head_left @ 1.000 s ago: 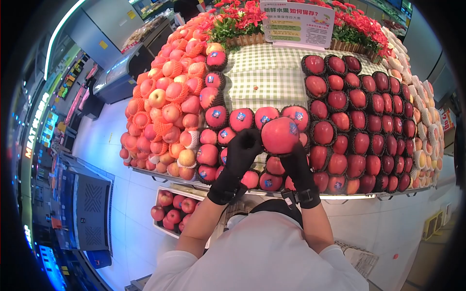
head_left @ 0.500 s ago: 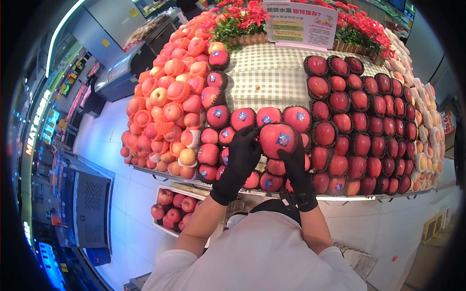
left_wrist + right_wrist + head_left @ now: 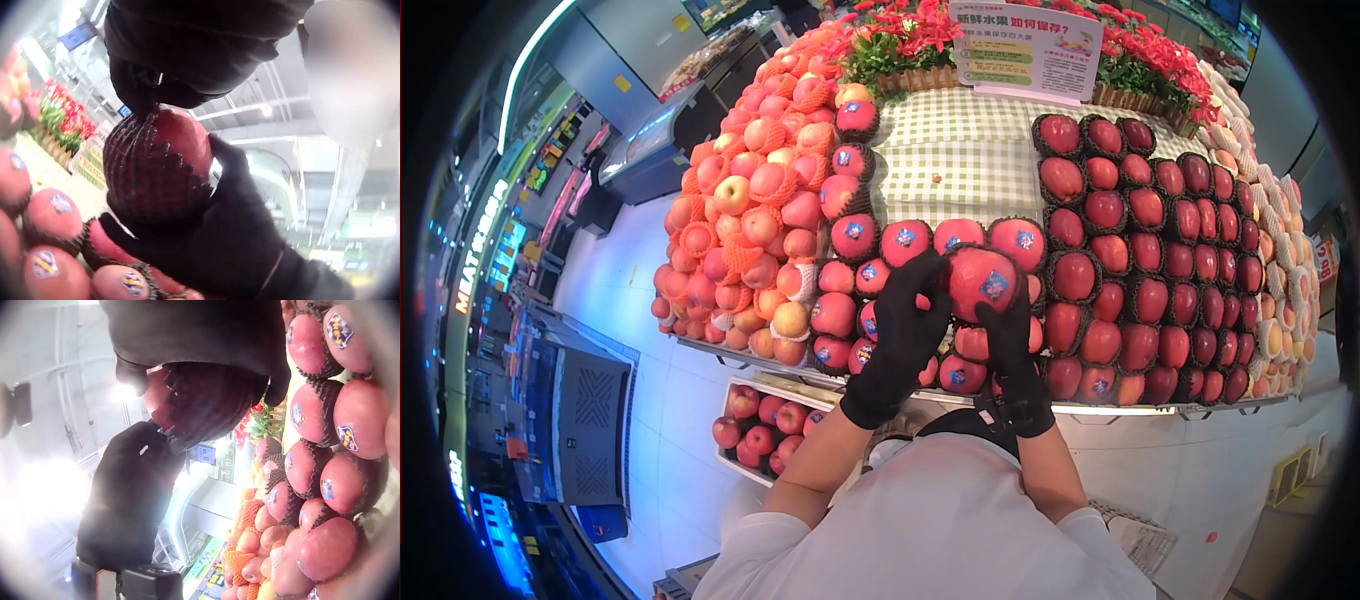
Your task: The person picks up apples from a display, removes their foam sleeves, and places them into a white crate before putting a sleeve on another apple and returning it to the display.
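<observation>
In the head view a large red apple with a blue sticker is held over the front rows of the display. My right hand, in a black glove, grips it from below and the right, thumb across its near side. A black foam net wraps much of the apple, leaving red skin bare at one side. My left hand, also gloved in black, is at the apple's left side. In the left wrist view the left fingertips pinch the net's edge.
Netted red apples stand in rows at the right, beside a green checked cloth. Apples in orange nets are heaped at the left. A sign and red flowers stand behind. A crate of apples sits below the front edge.
The apple has turned in my right hand, so its sticker has come round from the far right to the front. My left hand has moved in from beside the apple onto its net.
</observation>
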A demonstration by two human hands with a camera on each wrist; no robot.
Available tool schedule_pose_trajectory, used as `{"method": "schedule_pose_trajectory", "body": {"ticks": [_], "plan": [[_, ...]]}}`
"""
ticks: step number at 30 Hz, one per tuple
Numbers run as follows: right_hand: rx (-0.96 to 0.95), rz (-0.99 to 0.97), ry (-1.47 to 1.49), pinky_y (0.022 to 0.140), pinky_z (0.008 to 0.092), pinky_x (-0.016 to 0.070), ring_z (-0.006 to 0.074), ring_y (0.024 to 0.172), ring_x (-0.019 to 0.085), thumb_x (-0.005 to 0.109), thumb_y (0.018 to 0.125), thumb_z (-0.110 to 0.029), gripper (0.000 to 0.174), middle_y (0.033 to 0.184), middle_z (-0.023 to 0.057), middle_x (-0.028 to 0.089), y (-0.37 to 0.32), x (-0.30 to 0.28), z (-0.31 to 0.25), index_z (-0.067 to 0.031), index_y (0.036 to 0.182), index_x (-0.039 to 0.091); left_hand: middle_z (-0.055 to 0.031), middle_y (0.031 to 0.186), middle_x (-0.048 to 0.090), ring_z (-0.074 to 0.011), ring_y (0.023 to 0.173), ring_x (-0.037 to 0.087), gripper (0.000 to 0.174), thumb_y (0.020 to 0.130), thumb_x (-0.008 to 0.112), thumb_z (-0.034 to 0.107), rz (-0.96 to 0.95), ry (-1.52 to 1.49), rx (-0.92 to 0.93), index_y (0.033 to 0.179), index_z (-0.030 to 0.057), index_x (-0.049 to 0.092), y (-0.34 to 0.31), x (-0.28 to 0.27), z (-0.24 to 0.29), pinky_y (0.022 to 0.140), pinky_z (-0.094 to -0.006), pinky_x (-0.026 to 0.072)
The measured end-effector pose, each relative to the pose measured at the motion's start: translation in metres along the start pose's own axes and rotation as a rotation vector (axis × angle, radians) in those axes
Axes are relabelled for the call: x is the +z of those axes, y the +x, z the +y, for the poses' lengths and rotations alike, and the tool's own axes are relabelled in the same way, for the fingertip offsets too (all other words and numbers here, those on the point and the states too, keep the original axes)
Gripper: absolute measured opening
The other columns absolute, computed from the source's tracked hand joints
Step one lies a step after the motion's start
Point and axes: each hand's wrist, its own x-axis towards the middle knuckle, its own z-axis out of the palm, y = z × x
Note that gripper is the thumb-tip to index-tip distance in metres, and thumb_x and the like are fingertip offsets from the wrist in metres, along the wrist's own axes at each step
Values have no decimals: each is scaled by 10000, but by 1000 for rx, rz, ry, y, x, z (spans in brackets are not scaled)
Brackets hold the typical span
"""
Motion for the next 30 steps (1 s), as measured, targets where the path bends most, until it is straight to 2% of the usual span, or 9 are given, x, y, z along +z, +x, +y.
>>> {"method": "schedule_pose_trajectory", "body": {"ticks": [4,5,7,10,14,17,20,23,30], "plan": [[221,30,359,1034,387,450,249,1220,518,668,798,-15,723,1333,145,504,-5,-3,-17,-31,1444,342,-54,1185,616,-125,1014,598,383,886,611,-39,-11,-658,-147,1260,36,573,5,1,-9,866,-297,504],[269,22,507,1032,385,450,244,1210,526,656,802,-10,713,1326,141,512,-6,-5,-19,-30,1445,346,-52,1193,612,-126,1027,593,368,914,585,-18,-19,-600,-207,1277,36,558,8,-1,-17,881,-297,499],[225,-26,486,1028,383,452,237,1199,535,637,810,2,695,1319,134,521,-3,-13,3,-31,1443,352,-48,1210,603,-127,1055,583,342,970,534,23,-36,-482,-330,1311,35,529,9,-5,-39,910,-296,489],[187,-60,304,1015,376,461,229,1194,538,599,827,14,672,1316,127,525,-6,-10,-6,-31,1447,345,-27,1092,624,-113,980,594,331,997,557,224,-341,-747,-554,1273,43,564,-2,-2,-65,874,-297,493],[101,-84,26,987,367,479,225,1200,532,554,850,17,653,1322,123,518,-8,-2,-27,-37,1458,324,-47,1134,630,-134,1046,610,380,995,556,277,-332,-831,-543,1283,29,559,-2,6,-68,898,-307,503],[147,-126,330,991,370,475,227,1211,523,554,866,-11,658,1336,121,506,-10,-11,-2,-42,1473,301,-60,1141,627,-137,1007,621,380,989,566,278,-319,-846,-617,1268,19,565,-4,5,-61,865,-301,516],[221,-134,383,1020,381,457,238,1224,520,547,880,-37,654,1360,120,493,-10,-18,11,-44,1481,291,-2,1044,627,-81,880,596,287,1020,486,221,-321,-840,-613,1212,28,575,-1,4,-38,776,-261,504],[240,-120,582,1034,386,449,242,1226,525,540,883,-49,646,1361,116,499,-15,-14,1,-44,1481,296,-15,1036,637,-80,893,600,274,1015,494,215,-436,-786,-685,1205,38,581,1,1,-56,792,-250,503],[239,-101,407,1025,390,462,242,1232,522,593,834,8,693,1343,126,513,-12,-13,-11,-43,1469,322,33,887,574,-65,774,531,179,1001,537,229,-277,-761,-565,1039,68,603,-1,-2,-58,689,-242,445]]}}
